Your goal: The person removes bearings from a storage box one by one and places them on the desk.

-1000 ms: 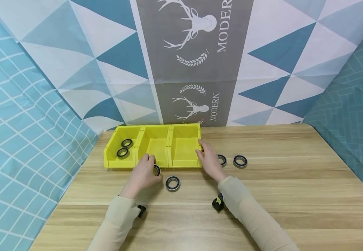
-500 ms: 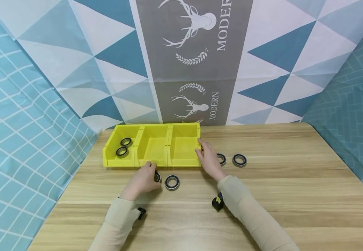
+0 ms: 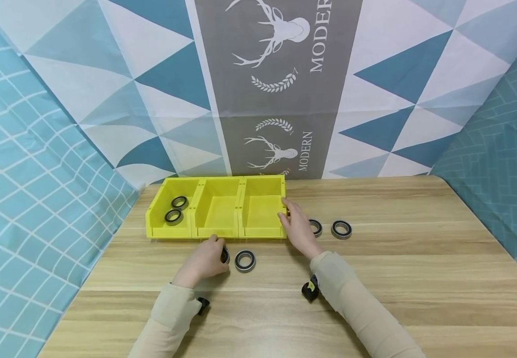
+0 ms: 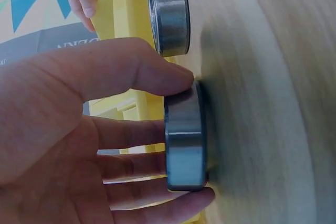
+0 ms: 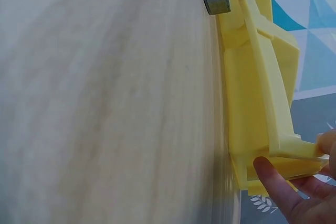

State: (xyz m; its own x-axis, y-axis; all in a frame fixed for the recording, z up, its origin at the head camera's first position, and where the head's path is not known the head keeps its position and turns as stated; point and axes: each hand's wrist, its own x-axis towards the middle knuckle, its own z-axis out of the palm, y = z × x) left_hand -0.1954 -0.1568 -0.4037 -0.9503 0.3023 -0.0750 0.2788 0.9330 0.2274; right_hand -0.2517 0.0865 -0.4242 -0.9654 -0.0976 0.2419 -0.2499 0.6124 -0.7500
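My left hand (image 3: pixel 202 262) pinches a ball bearing (image 4: pixel 186 140) between thumb and fingers, low over the wooden table in front of the yellow bins. In the head view the hand hides most of that bearing. Just to its right lies another bearing (image 3: pixel 245 270), flat on the wood. My right hand (image 3: pixel 301 232) grips the side wall of the rightmost yellow bin (image 3: pixel 264 211), thumb and fingers on either side of it. The middle bin (image 3: pixel 220 209) adjoins it, and the left bin (image 3: pixel 157 219) holds two bearings.
Two more bearings lie right of my right hand; one bearing (image 3: pixel 341 235) is in full view, the other bearing (image 3: pixel 318 229) is partly covered. A patterned backdrop (image 3: pixel 281 109) rises behind the table (image 3: pixel 401 278).
My left hand has drawn back slightly from the bins toward me, and lower, bringing the bearing with it close beside the loose one. My right hand has stayed on the bin wall.
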